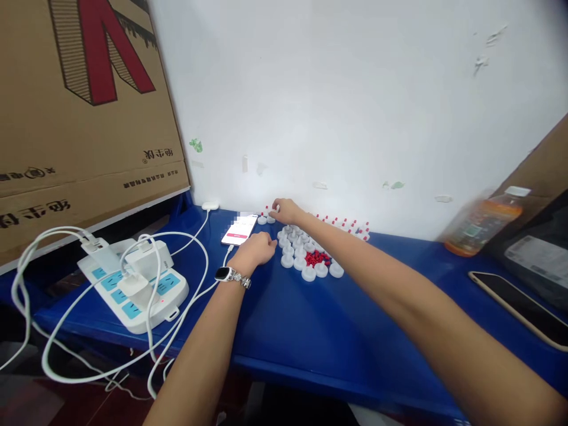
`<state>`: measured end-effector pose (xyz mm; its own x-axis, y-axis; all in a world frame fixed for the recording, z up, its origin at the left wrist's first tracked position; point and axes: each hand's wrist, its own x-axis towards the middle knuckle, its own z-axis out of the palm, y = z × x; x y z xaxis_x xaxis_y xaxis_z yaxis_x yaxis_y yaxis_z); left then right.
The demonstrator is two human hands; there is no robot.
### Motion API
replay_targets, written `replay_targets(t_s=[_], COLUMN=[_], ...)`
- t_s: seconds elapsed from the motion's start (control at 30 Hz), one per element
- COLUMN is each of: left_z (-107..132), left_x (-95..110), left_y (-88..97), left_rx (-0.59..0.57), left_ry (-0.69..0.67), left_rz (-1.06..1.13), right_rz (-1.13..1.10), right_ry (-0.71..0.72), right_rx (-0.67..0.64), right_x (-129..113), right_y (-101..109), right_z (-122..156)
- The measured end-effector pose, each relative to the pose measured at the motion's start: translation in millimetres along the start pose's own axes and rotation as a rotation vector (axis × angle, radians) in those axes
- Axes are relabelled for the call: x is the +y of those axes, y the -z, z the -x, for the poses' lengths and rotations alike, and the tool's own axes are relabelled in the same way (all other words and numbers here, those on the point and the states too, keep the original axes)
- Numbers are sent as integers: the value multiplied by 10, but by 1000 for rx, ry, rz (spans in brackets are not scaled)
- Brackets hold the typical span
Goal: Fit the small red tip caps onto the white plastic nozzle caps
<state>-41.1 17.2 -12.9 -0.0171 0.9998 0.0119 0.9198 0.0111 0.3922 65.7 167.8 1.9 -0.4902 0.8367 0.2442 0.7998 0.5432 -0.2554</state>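
Observation:
My right hand (287, 212) reaches across to the back of the blue table, its fingertips pinching a white nozzle cap (271, 218) near the wall. Beside that cap stand white caps with red tips (262, 219). My left hand (262, 247), wearing a watch (223, 273) at the wrist, is curled closed by the lit phone (239, 229); whatever is inside its fingers is hidden. Right of it sit several white nozzle caps (287, 260) without red tips, around a heap of small red tips (314, 258). Behind my right forearm are rows of red-tipped caps (354, 227), partly covered.
A power strip (171, 296) with white chargers and looping cables (202, 260) lies at the left, below a large cardboard box (102, 136). A bottle of orange drink (483, 222) and a second phone (519, 305) are at the right. A white wall (355, 106) borders the table's back.

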Motion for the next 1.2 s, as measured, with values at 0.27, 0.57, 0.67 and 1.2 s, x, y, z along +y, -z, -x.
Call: replay_targets(t_s=[0.27, 0.57, 0.67, 1.2], left_z=[4, 47, 130, 206], left_x=[-23, 243, 422, 605], left_y=[-10, -93, -86, -25], left_rx=[33, 337, 247, 157], left_ry=[-28, -418, -518, -553], left_rz=[31, 337, 380, 566], right_rz=[-84, -812, -800, -771], right_ry=[-26, 117, 135, -33], right_rx=[59, 230, 265, 395], right_x=[57, 134, 161, 288], right_y=[29, 398, 423, 439], right_z=[33, 1184, 1589, 1784])
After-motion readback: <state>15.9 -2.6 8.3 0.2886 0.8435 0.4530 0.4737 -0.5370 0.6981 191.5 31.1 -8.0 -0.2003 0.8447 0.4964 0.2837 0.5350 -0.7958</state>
